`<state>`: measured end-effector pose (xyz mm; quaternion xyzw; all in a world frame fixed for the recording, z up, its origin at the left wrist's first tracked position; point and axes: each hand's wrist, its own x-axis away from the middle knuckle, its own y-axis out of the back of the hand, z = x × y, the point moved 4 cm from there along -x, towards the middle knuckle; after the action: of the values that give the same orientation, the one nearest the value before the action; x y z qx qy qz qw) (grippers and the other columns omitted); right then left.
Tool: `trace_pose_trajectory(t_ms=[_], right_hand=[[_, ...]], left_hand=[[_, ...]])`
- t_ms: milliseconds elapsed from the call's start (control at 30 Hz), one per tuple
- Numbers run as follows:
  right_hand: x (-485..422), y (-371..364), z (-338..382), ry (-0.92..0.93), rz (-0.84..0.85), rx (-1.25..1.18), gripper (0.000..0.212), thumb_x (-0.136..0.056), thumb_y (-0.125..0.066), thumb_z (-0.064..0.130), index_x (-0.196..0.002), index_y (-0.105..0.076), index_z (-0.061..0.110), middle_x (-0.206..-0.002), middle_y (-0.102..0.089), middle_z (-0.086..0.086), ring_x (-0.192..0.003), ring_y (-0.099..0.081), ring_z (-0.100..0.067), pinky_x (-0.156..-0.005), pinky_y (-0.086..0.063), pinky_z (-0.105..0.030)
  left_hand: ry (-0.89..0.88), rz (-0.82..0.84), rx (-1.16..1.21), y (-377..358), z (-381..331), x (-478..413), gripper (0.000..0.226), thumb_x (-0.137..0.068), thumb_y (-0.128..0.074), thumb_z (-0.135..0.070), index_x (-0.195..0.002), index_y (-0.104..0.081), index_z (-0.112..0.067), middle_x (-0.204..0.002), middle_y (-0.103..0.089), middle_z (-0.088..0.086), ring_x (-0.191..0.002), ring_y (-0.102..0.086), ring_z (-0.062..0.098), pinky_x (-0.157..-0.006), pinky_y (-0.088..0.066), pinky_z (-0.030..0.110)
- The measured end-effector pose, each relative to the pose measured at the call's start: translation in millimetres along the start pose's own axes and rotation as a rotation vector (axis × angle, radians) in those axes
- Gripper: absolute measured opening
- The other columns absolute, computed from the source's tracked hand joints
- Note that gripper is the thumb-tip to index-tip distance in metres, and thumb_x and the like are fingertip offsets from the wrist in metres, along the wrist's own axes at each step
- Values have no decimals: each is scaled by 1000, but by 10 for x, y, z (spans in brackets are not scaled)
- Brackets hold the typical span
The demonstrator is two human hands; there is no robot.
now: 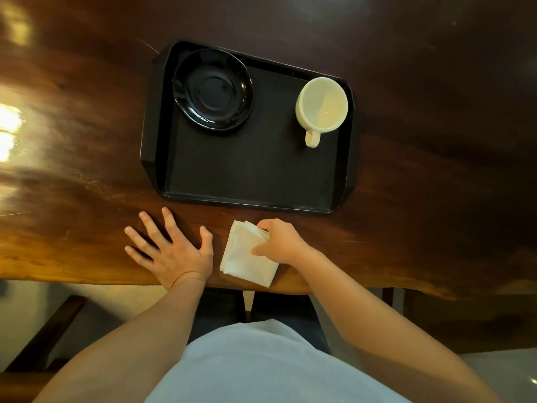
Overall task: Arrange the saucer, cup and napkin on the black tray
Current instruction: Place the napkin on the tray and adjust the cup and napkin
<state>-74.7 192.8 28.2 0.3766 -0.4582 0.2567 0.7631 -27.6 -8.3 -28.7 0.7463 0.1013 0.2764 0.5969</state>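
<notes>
Saucer point(213, 90), cup point(322, 104) on tray point(250, 175)

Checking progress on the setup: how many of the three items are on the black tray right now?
2. The saucer sits in the tray's far-left corner and the cup near its far-right corner. The napkin lies off the tray on the table, under the right hand.

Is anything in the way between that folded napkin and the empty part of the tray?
Nothing visible. The napkin, held by the right hand, lies on the table just short of the tray. The saucer and cup sit along its far side, leaving the near floor bare.
</notes>
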Motion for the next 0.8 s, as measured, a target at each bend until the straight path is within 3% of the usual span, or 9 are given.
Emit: trace_pose_trajectory(t_ms=[100,233,400,600,800], right_hand=[[33,106,13,42,136,-110,33,-91,-68,14,-123,-63,21,-121,-62,-1,-114,-59,-19,-86,-52,-31],[90,320,55,36,248,-357,39,-92,-65,4,-123,-62,28,-118,-63,5,-110,-59,-15,-84,-57,-34],[22,600,167,-1,202,-664,55,-92,-60,-4,-137,-55,28,-131,-59,-2,-122,-56,-25,-98,-51,-56],[-65,804,320,15,144,-838,50,-95,-55,-7,-130,-57,29,-129,-60,-2,-121,-56,-27,-98,-51,-57],[-153,929,295,24,70,-975,54,-95,-53,-8,-139,-53,24,-130,-60,-4,-118,-59,-30,-91,-56,-55]], left_hand=[[1,2,-3,-1,1,-8,85,-88,-42,-64,-160,-24,-22,-172,-12,16,-157,-6,47,-124,-1,63],[-4,5,-1,-4,4,-14,85,-89,-42,-63,-160,-25,-21,-172,-13,17,-157,-6,48,-124,-1,63],[-2,6,10,1,15,-8,84,-89,-42,-64,-160,-26,-20,-171,-14,17,-157,-6,48,-124,-1,64],[2,17,4,-5,12,-16,84,-89,-42,-64,-160,-27,-21,-171,-13,17,-157,-5,48,-124,-1,64],[-4,7,4,-9,6,-16,84,-89,-41,-64,-159,-27,-20,-171,-14,18,-157,-6,48,-124,-1,64]])
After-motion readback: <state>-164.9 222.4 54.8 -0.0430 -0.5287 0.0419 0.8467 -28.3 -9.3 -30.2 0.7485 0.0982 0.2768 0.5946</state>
